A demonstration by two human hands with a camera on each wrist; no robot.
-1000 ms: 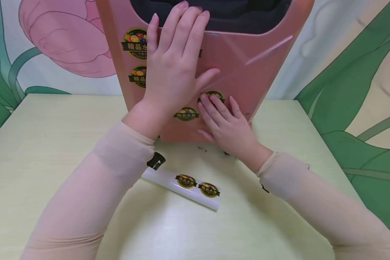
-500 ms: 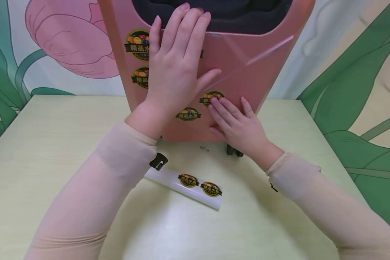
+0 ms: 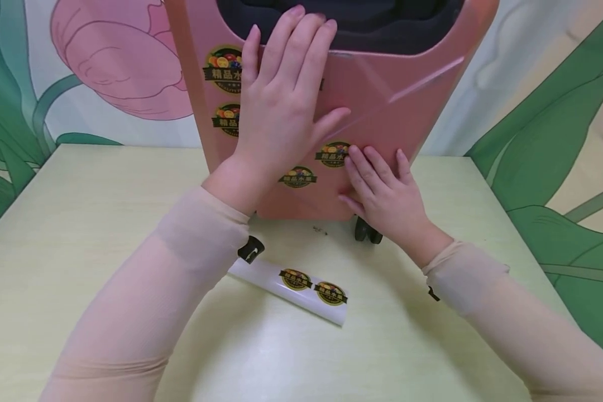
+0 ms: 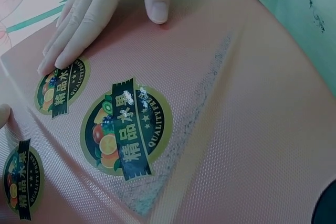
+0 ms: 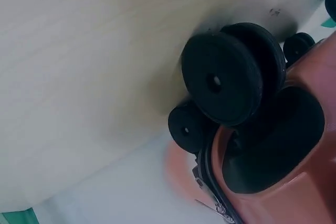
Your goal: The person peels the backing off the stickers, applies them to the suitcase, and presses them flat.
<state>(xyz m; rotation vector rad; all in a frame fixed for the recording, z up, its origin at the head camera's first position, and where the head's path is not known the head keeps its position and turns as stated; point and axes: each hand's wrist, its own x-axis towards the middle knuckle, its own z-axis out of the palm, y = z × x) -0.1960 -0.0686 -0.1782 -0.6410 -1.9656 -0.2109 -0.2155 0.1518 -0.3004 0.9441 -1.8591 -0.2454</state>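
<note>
A pink suitcase (image 3: 382, 84) stands upright with round fruit stickers on its face. My left hand (image 3: 281, 106) lies against its upper face, fingers straight, their tips reaching the black recess (image 3: 382, 28). It partly covers the two stickers at left, an upper one (image 3: 220, 70) and a lower one (image 3: 225, 119). My right hand (image 3: 389, 195) rests low on the right side, fingertips at the edge of another sticker (image 3: 331, 154). Below that is one more sticker (image 3: 298, 177), uncovered. In the left wrist view, the right hand's fingers (image 4: 86, 22) touch a sticker (image 4: 62, 90).
A curled white sticker sheet (image 3: 281, 293) bearing two stickers lies on the pale table (image 3: 407, 357) before the suitcase. Black wheels (image 3: 368, 230) show beneath it, larger in the right wrist view as a wheel pair (image 5: 223, 80). A painted wall (image 3: 115, 61) stands behind.
My right hand has slid right across the sticker, uncovering most of it and a wheel pair below. The left hand stays in place on the suitcase. The whole view has shifted slightly.
</note>
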